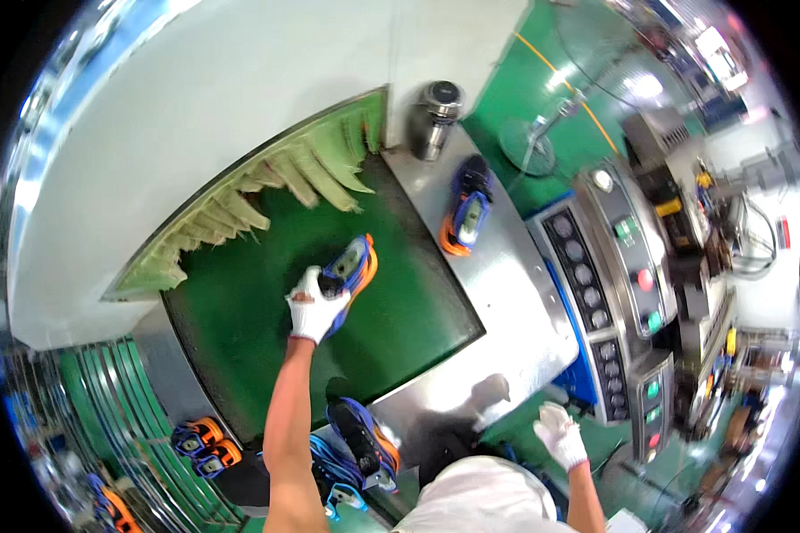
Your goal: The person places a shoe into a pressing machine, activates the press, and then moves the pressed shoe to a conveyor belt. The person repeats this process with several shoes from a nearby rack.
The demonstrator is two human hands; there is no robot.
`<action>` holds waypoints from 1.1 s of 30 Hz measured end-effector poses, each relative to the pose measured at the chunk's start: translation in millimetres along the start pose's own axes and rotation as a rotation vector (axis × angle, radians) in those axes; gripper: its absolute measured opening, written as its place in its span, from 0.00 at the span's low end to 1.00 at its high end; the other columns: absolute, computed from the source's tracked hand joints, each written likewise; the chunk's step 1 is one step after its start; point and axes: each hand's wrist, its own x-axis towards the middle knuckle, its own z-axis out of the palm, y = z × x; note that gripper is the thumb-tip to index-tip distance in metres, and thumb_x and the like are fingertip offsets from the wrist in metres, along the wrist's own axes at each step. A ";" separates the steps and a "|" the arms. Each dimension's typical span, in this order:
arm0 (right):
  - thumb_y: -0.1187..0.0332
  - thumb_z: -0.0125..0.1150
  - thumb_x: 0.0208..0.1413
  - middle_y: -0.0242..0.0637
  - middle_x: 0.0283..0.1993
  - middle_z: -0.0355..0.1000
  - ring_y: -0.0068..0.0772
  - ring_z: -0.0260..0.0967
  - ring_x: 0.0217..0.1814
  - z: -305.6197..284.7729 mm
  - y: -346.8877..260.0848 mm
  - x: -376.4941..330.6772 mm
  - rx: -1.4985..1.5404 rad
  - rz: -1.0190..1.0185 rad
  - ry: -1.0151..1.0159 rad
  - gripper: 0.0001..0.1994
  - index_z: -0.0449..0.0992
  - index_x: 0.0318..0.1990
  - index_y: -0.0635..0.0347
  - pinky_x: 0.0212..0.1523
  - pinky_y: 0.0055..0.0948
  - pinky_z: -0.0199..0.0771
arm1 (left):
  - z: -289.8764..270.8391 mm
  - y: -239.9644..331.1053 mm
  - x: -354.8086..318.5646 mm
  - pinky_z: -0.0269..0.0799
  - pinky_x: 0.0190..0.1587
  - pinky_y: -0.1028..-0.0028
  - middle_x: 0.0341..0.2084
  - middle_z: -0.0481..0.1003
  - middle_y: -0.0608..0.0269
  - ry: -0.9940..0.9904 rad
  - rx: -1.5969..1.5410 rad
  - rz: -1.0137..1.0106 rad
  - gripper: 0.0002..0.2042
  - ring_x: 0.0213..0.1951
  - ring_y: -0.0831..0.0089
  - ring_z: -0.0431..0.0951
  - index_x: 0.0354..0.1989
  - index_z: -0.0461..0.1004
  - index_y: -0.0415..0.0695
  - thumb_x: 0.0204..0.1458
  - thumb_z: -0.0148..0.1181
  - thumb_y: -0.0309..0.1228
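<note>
Over the green conveyor belt (pixel 409 306), my left hand (pixel 316 309) in a white glove grips a blue and orange sneaker (pixel 361 265) near its dark opening. The sneaker is at the belt's middle, in front of the green strip curtain (pixel 307 173). My right hand (pixel 560 437), also gloved in white, hangs apart at the lower right with its fingers loosely stretched, holding nothing. A second such sneaker (pixel 468 218) lies on the steel ledge (pixel 516 302) right of the belt. Close to my body, more blue and orange shoes (pixel 364 441) sit below the belt's near edge.
A steel flask (pixel 436 124) stands at the ledge's far end. Control panels (pixel 587 266) with gauges and buttons flank the ledge on the right. At lower left are a pair of shoes (pixel 206 447) and a metal rod rack (pixel 116 391). A white machine housing (pixel 213 107) rises behind the curtain.
</note>
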 end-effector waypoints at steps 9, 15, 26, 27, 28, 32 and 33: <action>0.64 0.74 0.36 0.52 0.40 0.75 0.60 0.74 0.44 -80.5 -104.1 55.5 -0.164 -0.757 0.266 0.29 0.69 0.48 0.62 0.46 0.49 0.75 | 27.2 289.0 -171.9 0.78 0.42 0.57 0.34 0.81 0.50 -0.711 0.024 0.886 0.21 0.39 0.49 0.82 0.36 0.78 0.43 0.39 0.75 0.45; 0.54 0.75 0.46 0.50 0.38 0.79 0.55 0.78 0.38 -193.7 1.0 -43.8 0.223 -0.419 0.276 0.28 0.74 0.50 0.58 0.40 0.43 0.79 | 28.7 513.5 -231.8 0.77 0.51 0.59 0.45 0.80 0.48 -0.807 0.140 1.418 0.31 0.47 0.49 0.80 0.53 0.75 0.41 0.43 0.76 0.45; 0.80 0.67 0.50 0.36 0.51 0.77 0.30 0.77 0.49 -147.8 181.3 -220.0 2.053 -0.185 0.878 0.30 0.71 0.64 0.62 0.52 0.34 0.80 | 243.9 775.5 -341.0 0.71 0.65 0.65 0.58 0.74 0.46 -0.861 -0.570 1.181 0.25 0.61 0.60 0.76 0.65 0.64 0.35 0.62 0.63 0.28; 0.79 0.68 0.49 0.36 0.50 0.77 0.30 0.77 0.48 -148.6 185.8 -231.2 2.074 -0.085 0.956 0.32 0.70 0.65 0.63 0.51 0.34 0.80 | 275.8 801.3 -354.3 0.70 0.65 0.64 0.59 0.74 0.44 -0.879 -0.468 1.146 0.28 0.60 0.58 0.76 0.66 0.63 0.36 0.62 0.64 0.33; 0.83 0.66 0.47 0.39 0.48 0.79 0.34 0.80 0.43 -112.4 210.2 -236.0 1.926 0.177 1.073 0.32 0.70 0.64 0.63 0.44 0.33 0.84 | 314.0 829.7 -367.7 0.70 0.65 0.63 0.60 0.73 0.42 -0.859 -0.376 1.082 0.31 0.61 0.57 0.76 0.67 0.62 0.34 0.59 0.66 0.36; 0.84 0.67 0.46 0.42 0.46 0.79 0.36 0.80 0.36 -89.6 217.4 -259.6 1.987 0.238 1.339 0.36 0.65 0.67 0.62 0.37 0.36 0.85 | 420.0 903.9 -396.8 0.69 0.64 0.61 0.58 0.73 0.37 -0.589 -0.001 0.923 0.42 0.59 0.47 0.76 0.64 0.64 0.33 0.47 0.69 0.53; 0.84 0.67 0.45 0.44 0.46 0.79 0.37 0.80 0.34 -98.7 208.4 -264.9 2.035 0.205 1.404 0.39 0.61 0.69 0.62 0.36 0.36 0.85 | 440.4 913.9 -394.9 0.69 0.63 0.60 0.57 0.73 0.37 -0.616 0.033 0.887 0.41 0.59 0.46 0.76 0.61 0.65 0.34 0.46 0.70 0.52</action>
